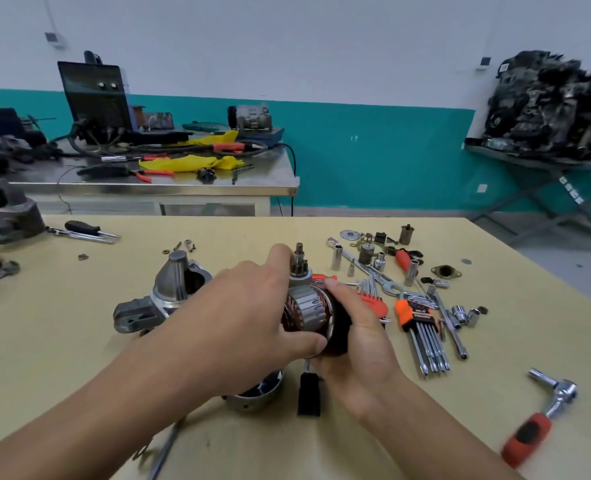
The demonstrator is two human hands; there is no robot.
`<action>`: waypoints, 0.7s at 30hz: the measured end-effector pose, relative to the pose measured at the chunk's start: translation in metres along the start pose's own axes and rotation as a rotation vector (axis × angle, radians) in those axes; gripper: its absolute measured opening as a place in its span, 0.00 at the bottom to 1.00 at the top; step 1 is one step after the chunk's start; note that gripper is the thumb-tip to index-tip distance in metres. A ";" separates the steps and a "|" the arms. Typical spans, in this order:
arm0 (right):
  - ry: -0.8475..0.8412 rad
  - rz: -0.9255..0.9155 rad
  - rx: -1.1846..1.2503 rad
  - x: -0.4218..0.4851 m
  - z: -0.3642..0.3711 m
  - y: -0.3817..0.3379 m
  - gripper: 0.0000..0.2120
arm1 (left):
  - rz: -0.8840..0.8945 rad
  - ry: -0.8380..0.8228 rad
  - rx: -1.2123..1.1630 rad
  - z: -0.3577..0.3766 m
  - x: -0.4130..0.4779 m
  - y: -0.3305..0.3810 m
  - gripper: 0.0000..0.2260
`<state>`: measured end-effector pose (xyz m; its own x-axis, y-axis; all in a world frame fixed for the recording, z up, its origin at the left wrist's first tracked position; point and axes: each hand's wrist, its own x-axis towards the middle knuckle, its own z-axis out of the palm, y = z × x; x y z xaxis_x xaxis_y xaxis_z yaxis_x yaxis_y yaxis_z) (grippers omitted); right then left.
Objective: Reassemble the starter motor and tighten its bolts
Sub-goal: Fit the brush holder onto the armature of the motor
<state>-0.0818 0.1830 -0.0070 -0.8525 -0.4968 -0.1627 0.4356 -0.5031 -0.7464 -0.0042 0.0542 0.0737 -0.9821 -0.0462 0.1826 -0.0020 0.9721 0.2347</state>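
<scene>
Fingers (277, 258) of the left hand (238, 306) curl around the copper-wound steel armature (304, 304), held over the pale yellow table (79, 341). The right hand (360, 344) grips the black cylindrical casing (341, 322) at the armature's near end. Just to the left, the grey cast-metal nose housing (169, 289) lies on the table, well apart from the orange-handled ratchet (543, 407).
</scene>
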 end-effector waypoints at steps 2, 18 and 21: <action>-0.021 0.025 0.053 -0.001 0.000 -0.001 0.16 | -0.005 0.005 -0.007 0.000 0.000 0.002 0.31; -0.028 0.045 0.148 -0.003 -0.002 -0.007 0.09 | -0.136 -0.233 -0.275 -0.018 0.015 -0.002 0.30; 0.023 0.011 0.217 -0.001 -0.004 -0.016 0.12 | -0.173 -0.246 -0.505 -0.021 0.010 -0.017 0.31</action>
<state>-0.0892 0.1940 0.0025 -0.8529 -0.4876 -0.1865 0.4945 -0.6397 -0.5884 -0.0095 0.0326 0.0918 -0.9905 -0.0806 -0.1119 -0.1354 0.7224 0.6781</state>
